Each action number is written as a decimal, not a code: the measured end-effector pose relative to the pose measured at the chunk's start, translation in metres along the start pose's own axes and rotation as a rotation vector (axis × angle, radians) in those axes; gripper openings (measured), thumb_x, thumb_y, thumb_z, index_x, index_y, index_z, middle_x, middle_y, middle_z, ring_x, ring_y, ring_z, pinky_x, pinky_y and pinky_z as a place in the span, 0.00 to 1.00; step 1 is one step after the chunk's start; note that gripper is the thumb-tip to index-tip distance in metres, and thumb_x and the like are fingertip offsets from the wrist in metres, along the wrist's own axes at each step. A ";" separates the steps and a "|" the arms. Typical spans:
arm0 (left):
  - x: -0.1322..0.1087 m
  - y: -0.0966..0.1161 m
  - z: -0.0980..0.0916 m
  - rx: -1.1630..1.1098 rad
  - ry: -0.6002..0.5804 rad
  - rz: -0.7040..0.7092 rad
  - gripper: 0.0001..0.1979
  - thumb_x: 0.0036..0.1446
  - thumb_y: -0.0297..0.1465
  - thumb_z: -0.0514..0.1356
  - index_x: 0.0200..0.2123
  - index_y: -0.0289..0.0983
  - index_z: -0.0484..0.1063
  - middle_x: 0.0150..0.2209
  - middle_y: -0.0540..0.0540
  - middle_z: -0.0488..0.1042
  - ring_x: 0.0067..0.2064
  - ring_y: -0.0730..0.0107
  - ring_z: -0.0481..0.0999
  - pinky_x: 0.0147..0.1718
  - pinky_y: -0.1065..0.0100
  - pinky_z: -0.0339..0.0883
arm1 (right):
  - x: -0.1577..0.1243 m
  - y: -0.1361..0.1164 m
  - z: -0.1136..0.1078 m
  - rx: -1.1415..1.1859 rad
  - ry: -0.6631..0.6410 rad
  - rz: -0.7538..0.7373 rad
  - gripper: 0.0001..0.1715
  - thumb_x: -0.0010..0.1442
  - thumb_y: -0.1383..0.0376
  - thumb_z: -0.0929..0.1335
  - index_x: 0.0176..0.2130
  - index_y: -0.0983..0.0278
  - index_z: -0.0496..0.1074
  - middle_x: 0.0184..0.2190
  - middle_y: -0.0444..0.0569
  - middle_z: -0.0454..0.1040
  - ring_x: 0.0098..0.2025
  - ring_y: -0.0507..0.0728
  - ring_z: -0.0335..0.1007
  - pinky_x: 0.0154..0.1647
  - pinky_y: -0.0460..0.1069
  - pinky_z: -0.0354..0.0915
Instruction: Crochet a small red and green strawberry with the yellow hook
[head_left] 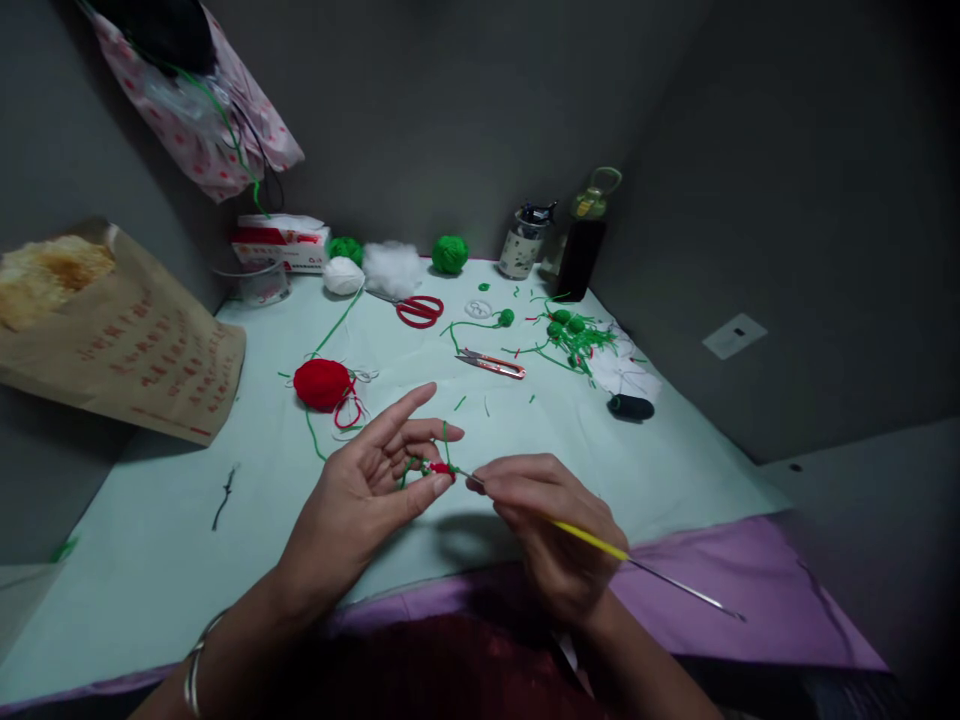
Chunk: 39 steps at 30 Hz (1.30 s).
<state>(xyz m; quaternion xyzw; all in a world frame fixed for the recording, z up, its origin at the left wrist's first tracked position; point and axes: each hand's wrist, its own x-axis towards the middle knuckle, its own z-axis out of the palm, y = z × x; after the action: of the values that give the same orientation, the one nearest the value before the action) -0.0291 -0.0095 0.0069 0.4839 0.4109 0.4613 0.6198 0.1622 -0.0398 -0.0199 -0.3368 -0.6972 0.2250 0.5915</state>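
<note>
A small red and green crochet piece (pixel 441 469) is pinched between the thumb and fingers of my left hand (pixel 375 475), whose index finger points up and outward. Green yarn runs over its fingers. My right hand (pixel 559 520) is closed round a crochet hook (pixel 589 538) with a yellow handle, and the hook's tip meets the piece. Beyond my left hand lies a red yarn ball (pixel 324 385) with white strands beside it. Orange-handled thread snips (pixel 491 364) rest on the table past both hands.
Red scissors (pixel 420 311), white stuffing (pixel 394 268), a green yarn ball (pixel 450 254) and a tissue box (pixel 281 243) lie farther back. Green crocheted pieces (pixel 574 328) are at the right, near a dark bottle (pixel 581 255) and pen cup (pixel 521 248). A paper bag (pixel 157 360) stands left.
</note>
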 end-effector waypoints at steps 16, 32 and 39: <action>-0.002 -0.010 0.004 0.160 0.054 0.070 0.30 0.57 0.31 0.68 0.63 0.42 0.70 0.43 0.46 0.81 0.48 0.65 0.79 0.54 0.64 0.70 | 0.003 -0.001 0.003 0.305 0.148 0.307 0.10 0.66 0.70 0.69 0.41 0.59 0.82 0.35 0.46 0.79 0.34 0.53 0.77 0.36 0.51 0.75; 0.000 -0.017 0.005 -0.083 -0.059 -0.069 0.19 0.55 0.32 0.72 0.52 0.45 0.79 0.38 0.50 0.78 0.41 0.69 0.77 0.44 0.68 0.71 | 0.005 0.010 0.010 0.461 0.177 0.413 0.05 0.65 0.65 0.71 0.40 0.58 0.80 0.33 0.44 0.81 0.30 0.51 0.77 0.34 0.48 0.75; -0.001 -0.017 0.004 -0.072 -0.147 -0.056 0.03 0.61 0.34 0.68 0.39 0.43 0.81 0.36 0.49 0.80 0.40 0.67 0.77 0.44 0.67 0.69 | 0.014 0.006 0.008 0.615 0.198 0.586 0.04 0.61 0.63 0.74 0.36 0.61 0.81 0.26 0.43 0.80 0.26 0.50 0.76 0.30 0.46 0.74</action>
<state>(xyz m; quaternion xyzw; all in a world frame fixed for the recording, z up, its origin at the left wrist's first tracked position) -0.0225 -0.0133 -0.0089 0.4824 0.3607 0.4214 0.6779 0.1548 -0.0248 -0.0160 -0.3487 -0.4127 0.5470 0.6395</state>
